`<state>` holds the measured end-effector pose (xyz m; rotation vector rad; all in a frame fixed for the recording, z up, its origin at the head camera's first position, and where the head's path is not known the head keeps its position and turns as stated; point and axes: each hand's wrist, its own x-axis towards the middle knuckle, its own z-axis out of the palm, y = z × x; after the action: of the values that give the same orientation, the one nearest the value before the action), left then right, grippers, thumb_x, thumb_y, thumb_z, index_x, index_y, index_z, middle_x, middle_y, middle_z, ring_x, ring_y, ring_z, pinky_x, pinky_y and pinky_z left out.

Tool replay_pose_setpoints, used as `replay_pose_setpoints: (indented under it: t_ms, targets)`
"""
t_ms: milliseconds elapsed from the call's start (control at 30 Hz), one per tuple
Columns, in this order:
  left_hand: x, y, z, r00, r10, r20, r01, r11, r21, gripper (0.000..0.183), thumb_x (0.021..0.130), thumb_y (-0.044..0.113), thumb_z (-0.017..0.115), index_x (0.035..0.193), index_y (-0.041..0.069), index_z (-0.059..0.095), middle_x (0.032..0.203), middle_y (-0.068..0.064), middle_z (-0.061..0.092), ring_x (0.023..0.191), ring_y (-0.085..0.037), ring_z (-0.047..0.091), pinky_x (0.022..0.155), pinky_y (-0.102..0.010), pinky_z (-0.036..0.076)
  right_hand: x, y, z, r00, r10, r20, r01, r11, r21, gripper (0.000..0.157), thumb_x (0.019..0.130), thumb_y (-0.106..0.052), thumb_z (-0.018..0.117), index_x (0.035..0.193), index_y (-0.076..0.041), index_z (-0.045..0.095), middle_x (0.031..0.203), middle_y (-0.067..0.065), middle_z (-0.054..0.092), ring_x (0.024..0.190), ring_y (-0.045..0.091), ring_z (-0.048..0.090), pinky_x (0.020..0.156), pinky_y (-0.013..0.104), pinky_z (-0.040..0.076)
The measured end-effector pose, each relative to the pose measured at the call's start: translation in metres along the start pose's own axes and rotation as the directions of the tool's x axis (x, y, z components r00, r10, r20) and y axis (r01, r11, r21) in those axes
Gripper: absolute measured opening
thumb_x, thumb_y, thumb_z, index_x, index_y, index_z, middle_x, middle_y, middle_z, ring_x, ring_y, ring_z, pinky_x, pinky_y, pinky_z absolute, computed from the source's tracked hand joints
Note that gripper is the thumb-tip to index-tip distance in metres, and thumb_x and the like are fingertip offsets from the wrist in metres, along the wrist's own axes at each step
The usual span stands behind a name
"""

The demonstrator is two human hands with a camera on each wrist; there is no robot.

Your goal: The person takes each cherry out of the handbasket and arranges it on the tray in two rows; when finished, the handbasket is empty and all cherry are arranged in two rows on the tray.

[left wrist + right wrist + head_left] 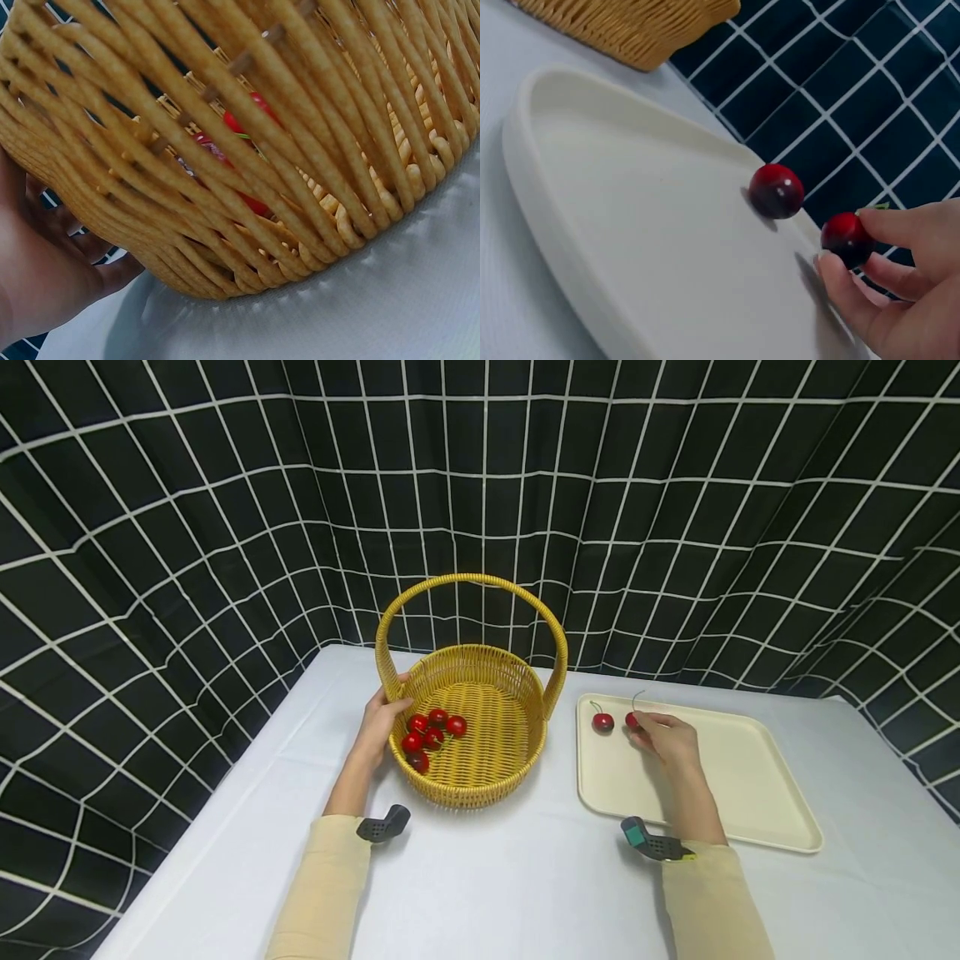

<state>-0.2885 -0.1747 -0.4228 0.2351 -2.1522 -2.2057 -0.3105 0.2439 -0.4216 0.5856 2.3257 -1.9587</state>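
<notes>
A yellow wicker basket [468,789] with a tall arched handle stands on the table, and several red cherries [433,737] lie at the left inside it. My left hand [375,724] grips the basket's left rim, thumb over the edge. Over the cream tray [735,777], my right hand [670,742] pinches a dark red cherry [847,239] with a green stem between thumb and fingers. A shadow falls on the tray beneath that cherry in the right wrist view. Another stemmed cherry [602,722] sits on the tray just left of the right hand.
The table [510,877] is covered with a white cloth. Behind it hangs a black curtain [480,485] with a white grid. The basket's handle [474,578] arches high over its opening. The tray stands to the right of the basket, with a strip of cloth between them.
</notes>
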Motion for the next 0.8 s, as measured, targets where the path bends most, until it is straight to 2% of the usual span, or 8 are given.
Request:
replay_pose_setpoints:
  t_ms: [167, 500, 800]
  targets:
    - [0.0028, -0.0005, -0.0001, 1.0, -0.013, -0.008, 0.013, 1.0, -0.004, 0.049, 0.094, 0.009, 0.049, 0.143, 0.013, 0.042, 0.147, -0.008, 0.038, 0.134, -0.023, 0.033, 0.112, -0.041, 0.019, 0.0032, 0.0061, 0.0012, 0.999, -0.04, -0.024, 0.037, 0.994, -0.101, 0.05, 0.096, -0.026, 0.057, 0.131, 0.007, 0.048, 0.09, 0.003, 0.057, 0.059, -0.003, 0.059, 0.063, 0.012, 0.05]
    - [-0.0016, -0.0003, 0.0007, 0.999, 0.042, -0.01, -0.042, 0.999, 0.012, 0.048, 0.093, 0.011, 0.051, 0.14, 0.014, 0.045, 0.145, -0.011, 0.04, 0.133, -0.027, 0.034, 0.111, -0.045, 0.02, -0.0008, 0.0042, 0.0065, 0.996, -0.042, -0.081, 0.029, 0.987, -0.158, 0.047, 0.094, -0.027, 0.059, 0.125, 0.008, 0.054, 0.085, 0.003, 0.059, 0.057, -0.002, 0.059, 0.06, 0.012, 0.05]
    - [0.0038, -0.0028, -0.0007, 1.0, -0.001, -0.009, 0.001, 1.0, -0.005, 0.049, 0.094, 0.01, 0.049, 0.143, 0.013, 0.042, 0.147, -0.008, 0.038, 0.134, -0.023, 0.034, 0.112, -0.04, 0.02, -0.0017, 0.0035, 0.0092, 0.991, -0.06, -0.123, 0.03, 0.972, -0.234, 0.045, 0.094, -0.03, 0.06, 0.118, 0.008, 0.058, 0.075, 0.003, 0.06, 0.053, 0.002, 0.058, 0.051, 0.012, 0.045]
